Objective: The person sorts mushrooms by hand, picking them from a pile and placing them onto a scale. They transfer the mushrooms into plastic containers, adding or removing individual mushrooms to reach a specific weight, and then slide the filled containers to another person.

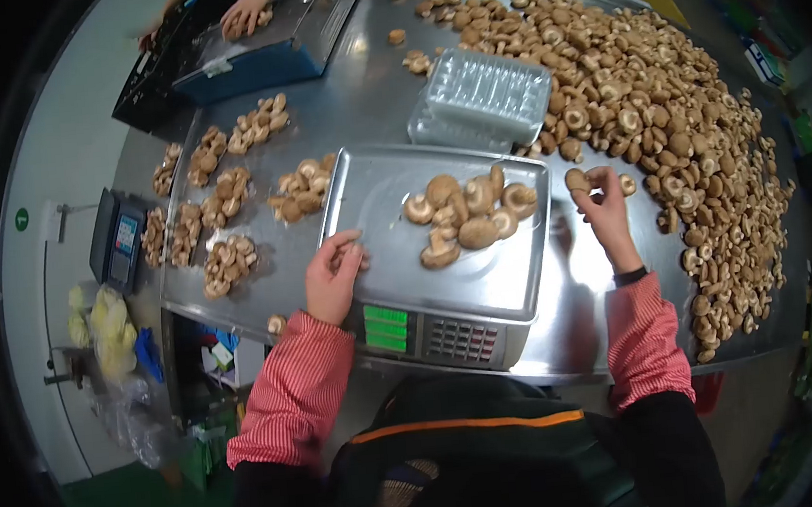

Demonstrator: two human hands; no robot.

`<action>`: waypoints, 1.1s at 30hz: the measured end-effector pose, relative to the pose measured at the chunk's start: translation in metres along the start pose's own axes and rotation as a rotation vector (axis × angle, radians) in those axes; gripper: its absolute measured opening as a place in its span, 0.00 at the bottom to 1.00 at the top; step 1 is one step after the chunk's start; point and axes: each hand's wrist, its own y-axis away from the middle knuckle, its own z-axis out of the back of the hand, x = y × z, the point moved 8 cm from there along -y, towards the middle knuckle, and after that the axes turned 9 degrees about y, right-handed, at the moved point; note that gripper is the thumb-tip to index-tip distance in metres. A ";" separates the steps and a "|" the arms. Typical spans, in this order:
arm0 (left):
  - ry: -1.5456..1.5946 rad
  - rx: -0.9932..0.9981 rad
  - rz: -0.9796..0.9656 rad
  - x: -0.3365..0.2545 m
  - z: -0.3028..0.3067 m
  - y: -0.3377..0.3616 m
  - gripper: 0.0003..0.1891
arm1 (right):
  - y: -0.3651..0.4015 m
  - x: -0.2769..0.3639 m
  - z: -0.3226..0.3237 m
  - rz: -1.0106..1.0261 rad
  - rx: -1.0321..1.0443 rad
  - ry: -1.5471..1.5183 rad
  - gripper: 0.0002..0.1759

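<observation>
In the head view, a brown shiitake mushroom [576,181] is pinched between the fingers and thumb of my right hand [607,219], just off the right edge of the scale. My left hand [332,280] is over the scale's left edge, its fingers loosely bent and apart, with nothing visible in them. On the steel pan of the weighing scale [377,184] lies a loose group of mushrooms [477,233], some caps up and some stems up. Green lit displays [386,328] and a keypad [462,342] are on the scale's front.
A large mushroom heap [672,118] covers the table's right side. Stacked clear plastic trays [488,90] stand behind the scale. Small mushroom piles [225,196] lie to the left, near a second scale display [123,247]. Another person's hand [246,16] handles mushrooms by a blue-sided box [253,73].
</observation>
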 end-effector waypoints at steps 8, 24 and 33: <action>-0.553 0.134 -0.178 -0.027 -0.043 0.007 0.16 | 0.065 0.121 -0.012 0.333 0.007 0.125 0.22; -0.720 0.197 0.054 0.002 -0.081 -0.007 0.18 | 0.033 0.096 -0.025 0.334 -0.092 0.407 0.13; -0.178 0.164 0.167 0.041 -0.065 -0.019 0.17 | 0.037 0.086 -0.061 0.156 0.110 0.434 0.16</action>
